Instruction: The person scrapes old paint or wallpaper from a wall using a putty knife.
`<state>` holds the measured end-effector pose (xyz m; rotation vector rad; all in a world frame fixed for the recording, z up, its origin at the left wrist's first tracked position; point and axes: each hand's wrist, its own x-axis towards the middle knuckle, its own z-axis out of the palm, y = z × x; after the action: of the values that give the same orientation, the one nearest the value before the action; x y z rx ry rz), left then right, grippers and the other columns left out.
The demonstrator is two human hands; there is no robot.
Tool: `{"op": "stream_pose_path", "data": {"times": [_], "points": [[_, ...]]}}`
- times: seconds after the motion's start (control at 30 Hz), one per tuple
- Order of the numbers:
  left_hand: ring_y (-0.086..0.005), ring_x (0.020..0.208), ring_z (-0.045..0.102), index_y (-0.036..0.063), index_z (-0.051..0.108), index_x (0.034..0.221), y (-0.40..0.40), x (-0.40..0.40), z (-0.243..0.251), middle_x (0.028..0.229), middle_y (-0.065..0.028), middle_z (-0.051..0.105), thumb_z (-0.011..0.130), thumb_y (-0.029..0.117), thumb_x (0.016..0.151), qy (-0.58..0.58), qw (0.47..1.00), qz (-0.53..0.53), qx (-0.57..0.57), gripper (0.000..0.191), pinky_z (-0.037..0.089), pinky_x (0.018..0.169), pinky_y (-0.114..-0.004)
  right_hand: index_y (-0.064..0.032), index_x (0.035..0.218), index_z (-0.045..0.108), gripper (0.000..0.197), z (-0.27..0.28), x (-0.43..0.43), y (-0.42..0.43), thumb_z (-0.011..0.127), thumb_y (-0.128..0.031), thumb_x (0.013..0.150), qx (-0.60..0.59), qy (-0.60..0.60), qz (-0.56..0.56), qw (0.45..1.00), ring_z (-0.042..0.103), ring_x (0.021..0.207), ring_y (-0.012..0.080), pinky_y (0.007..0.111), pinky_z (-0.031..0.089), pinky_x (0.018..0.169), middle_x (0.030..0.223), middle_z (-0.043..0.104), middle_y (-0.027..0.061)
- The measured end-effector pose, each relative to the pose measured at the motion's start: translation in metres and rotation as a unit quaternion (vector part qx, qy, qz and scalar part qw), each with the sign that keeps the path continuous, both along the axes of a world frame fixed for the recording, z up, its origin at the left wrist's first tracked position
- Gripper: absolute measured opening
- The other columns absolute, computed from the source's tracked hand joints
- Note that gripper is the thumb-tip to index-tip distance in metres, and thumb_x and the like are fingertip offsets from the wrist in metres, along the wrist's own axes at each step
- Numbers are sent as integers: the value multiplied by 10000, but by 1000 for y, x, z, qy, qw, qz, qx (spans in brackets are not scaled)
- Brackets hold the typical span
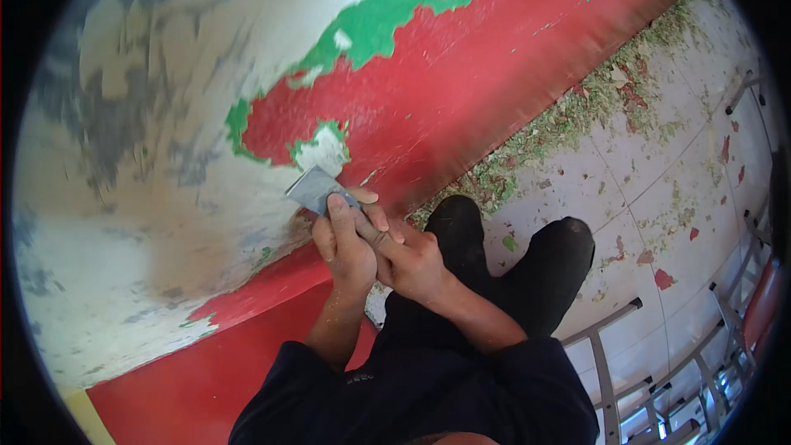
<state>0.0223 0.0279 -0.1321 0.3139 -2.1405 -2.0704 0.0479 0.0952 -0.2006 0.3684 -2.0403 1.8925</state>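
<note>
Both hands are on a paint scraper (321,188) with a broad, flat metal blade. My left hand (347,247) grips it near the blade, its thumb along the metal. Farther back, my right hand (411,256) is closed around the handle, which the fingers mostly hide. The blade lies over the wall, just below a bare white patch (322,151) edged with green paint. Red paint (395,99) covers the lower wall. A ragged band of green paint (371,31) borders it, and pale, grey-stained plaster (160,105) is exposed beyond. Whether the blade touches the wall, I cannot tell.
Paint flakes and scrapings (593,93) line the base of the wall and are scattered over the tiled floor (655,185). Metal ladders (602,371) lie or stand at the lower right. My dark-clad legs (494,284) are close to the wall. Another red surface (235,371) adjoins at lower left.
</note>
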Motion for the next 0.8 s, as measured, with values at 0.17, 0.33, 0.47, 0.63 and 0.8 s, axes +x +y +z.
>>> {"op": "stream_pose_path", "data": {"times": [0.17, 0.33, 0.47, 0.63, 0.8], "points": [[-162, 482, 464, -15, 479, 936, 20, -15, 29, 624, -77, 457, 304, 280, 1035, 48, 997, 6, 67, 357, 498, 505, -327, -76, 1212, 617, 481, 16, -18, 6, 602, 49, 748, -19, 76, -16, 997, 632, 641, 273, 329, 514, 547, 819, 613, 171], [-156, 621, 516, 0, 473, 951, -9, -2, 1, 790, -98, 509, 343, 310, 1030, -2, 990, -98, 97, 346, 521, 518, -334, -92, 1255, 576, 454, 10, 0, -3, 572, 15, 813, -52, 32, -20, 998, 642, 647, 341, 396, 522, 556, 801, 618, 203], [-153, 607, 512, -21, 480, 984, -2, -16, 15, 767, -90, 491, 338, 256, 1025, 71, 989, -116, 64, 314, 550, 506, -327, -86, 1283, 556, 473, 19, -3, 0, 568, 14, 821, -53, 15, -12, 998, 648, 656, 356, 393, 532, 590, 803, 611, 227], [-149, 604, 501, -26, 477, 993, -2, -9, 25, 758, -82, 480, 347, 246, 1024, 43, 990, -82, 102, 303, 552, 499, -330, -79, 1271, 564, 448, 30, 5, -5, 564, 5, 831, -62, 19, -34, 997, 638, 619, 344, 382, 522, 559, 774, 601, 223], [-151, 578, 497, -23, 465, 1009, -7, -11, 18, 724, -71, 470, 347, 257, 1022, 48, 983, -146, 98, 304, 552, 512, -331, -76, 1261, 565, 442, 30, 5, -7, 572, -3, 825, -63, 33, -58, 996, 623, 597, 344, 391, 511, 552, 710, 590, 212]]}}
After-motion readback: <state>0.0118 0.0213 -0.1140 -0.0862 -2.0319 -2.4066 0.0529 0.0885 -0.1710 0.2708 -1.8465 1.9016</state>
